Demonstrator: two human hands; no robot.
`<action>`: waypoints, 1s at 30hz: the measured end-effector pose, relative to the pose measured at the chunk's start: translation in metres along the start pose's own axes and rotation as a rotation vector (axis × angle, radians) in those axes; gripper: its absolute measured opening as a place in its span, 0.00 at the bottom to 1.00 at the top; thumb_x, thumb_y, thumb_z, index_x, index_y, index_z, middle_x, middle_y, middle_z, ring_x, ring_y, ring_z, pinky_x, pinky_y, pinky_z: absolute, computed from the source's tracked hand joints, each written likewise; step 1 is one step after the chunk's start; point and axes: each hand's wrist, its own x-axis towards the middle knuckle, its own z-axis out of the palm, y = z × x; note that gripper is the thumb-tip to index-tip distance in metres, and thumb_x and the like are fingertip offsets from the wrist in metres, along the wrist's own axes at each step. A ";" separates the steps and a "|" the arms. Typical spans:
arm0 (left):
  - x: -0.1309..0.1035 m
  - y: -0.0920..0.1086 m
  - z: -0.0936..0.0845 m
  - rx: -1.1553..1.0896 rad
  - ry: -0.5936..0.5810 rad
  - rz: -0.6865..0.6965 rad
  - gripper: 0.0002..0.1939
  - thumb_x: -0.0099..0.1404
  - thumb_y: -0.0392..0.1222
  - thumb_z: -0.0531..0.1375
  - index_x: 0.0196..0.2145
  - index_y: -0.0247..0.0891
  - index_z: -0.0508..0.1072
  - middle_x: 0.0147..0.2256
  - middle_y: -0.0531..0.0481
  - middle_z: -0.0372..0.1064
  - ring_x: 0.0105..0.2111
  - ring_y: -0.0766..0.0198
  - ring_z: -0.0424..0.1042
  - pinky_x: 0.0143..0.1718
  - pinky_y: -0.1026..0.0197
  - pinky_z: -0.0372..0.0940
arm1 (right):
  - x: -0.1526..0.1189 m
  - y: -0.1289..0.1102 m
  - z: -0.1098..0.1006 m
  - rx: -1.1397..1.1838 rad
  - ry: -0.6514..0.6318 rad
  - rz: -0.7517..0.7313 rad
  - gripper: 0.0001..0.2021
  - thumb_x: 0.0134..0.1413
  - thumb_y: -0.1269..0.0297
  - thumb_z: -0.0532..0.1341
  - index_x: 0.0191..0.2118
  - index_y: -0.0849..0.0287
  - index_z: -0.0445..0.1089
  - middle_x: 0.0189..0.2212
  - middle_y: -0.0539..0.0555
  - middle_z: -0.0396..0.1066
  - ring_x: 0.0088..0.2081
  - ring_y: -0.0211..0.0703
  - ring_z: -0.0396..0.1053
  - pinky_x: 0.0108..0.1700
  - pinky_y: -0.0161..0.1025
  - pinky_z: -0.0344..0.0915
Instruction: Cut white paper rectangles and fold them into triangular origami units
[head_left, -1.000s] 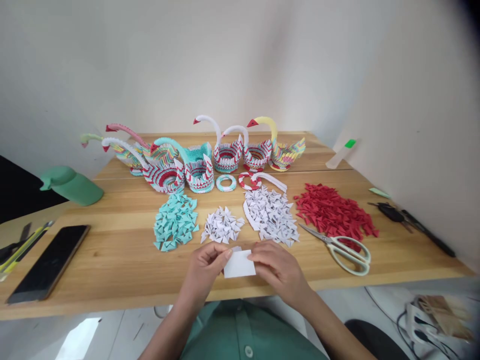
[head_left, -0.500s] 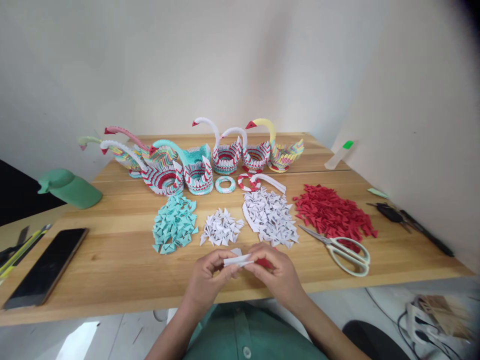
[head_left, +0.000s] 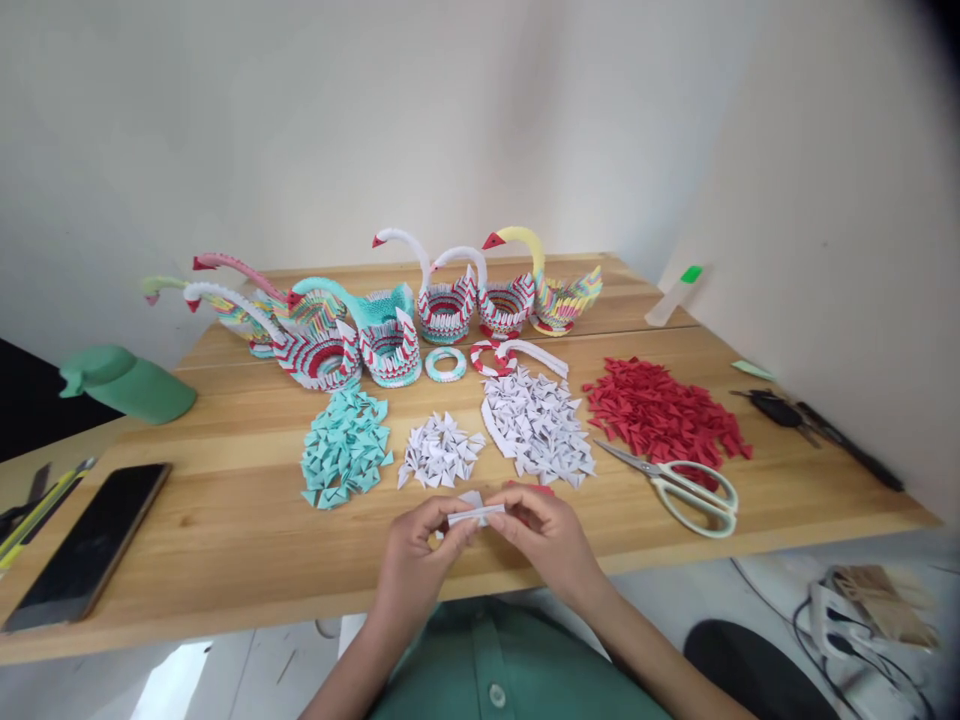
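Between my two hands is a small folded strip of white paper (head_left: 478,515), held level above the table's front edge. My left hand (head_left: 420,550) pinches its left end between thumb and fingers. On the other end, my right hand (head_left: 544,540) has thumb and forefinger closed. Another white paper piece (head_left: 471,499) shows just behind the strip. Some red paper (head_left: 536,489) lies partly hidden behind my right hand. Just beyond the hands are a small pile of white folded triangles (head_left: 441,452) and a larger white pile (head_left: 541,430).
Teal triangles (head_left: 345,448) lie left, red triangles (head_left: 660,410) right. Open scissors (head_left: 675,485) rest near my right hand. Paper swans (head_left: 386,345) stand at the back, with two paper rings (head_left: 445,364) before them. A phone (head_left: 90,545) and green thermos (head_left: 127,384) sit left.
The white strip has turned to lie flatter and straighter between my fingertips, and my hands have drawn slightly closer on it. The whole view has shifted a little.
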 end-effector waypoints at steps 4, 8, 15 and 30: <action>-0.001 -0.003 0.000 -0.018 0.004 0.002 0.07 0.60 0.42 0.62 0.31 0.36 0.77 0.25 0.49 0.73 0.26 0.63 0.70 0.31 0.63 0.65 | -0.001 -0.001 0.001 -0.011 0.021 -0.011 0.09 0.53 0.59 0.63 0.32 0.60 0.75 0.25 0.50 0.70 0.28 0.39 0.66 0.32 0.34 0.62; -0.002 0.004 0.001 -0.026 0.006 -0.008 0.07 0.59 0.42 0.63 0.29 0.35 0.76 0.23 0.50 0.73 0.24 0.63 0.70 0.29 0.64 0.64 | -0.002 -0.002 0.001 -0.007 0.015 -0.011 0.10 0.54 0.58 0.63 0.31 0.60 0.75 0.25 0.50 0.70 0.28 0.39 0.66 0.32 0.34 0.62; -0.003 0.014 0.003 -0.057 0.010 -0.021 0.07 0.58 0.42 0.63 0.27 0.35 0.76 0.21 0.50 0.73 0.23 0.63 0.71 0.28 0.64 0.65 | -0.004 -0.002 0.001 -0.027 0.021 -0.009 0.10 0.54 0.58 0.63 0.30 0.59 0.74 0.24 0.50 0.69 0.28 0.39 0.66 0.31 0.34 0.62; -0.003 0.004 0.005 -0.092 0.014 -0.058 0.10 0.60 0.45 0.64 0.28 0.34 0.75 0.22 0.49 0.74 0.23 0.62 0.72 0.28 0.63 0.67 | -0.004 -0.003 0.002 -0.060 0.055 -0.022 0.10 0.55 0.58 0.62 0.28 0.59 0.74 0.23 0.49 0.70 0.26 0.38 0.66 0.30 0.33 0.63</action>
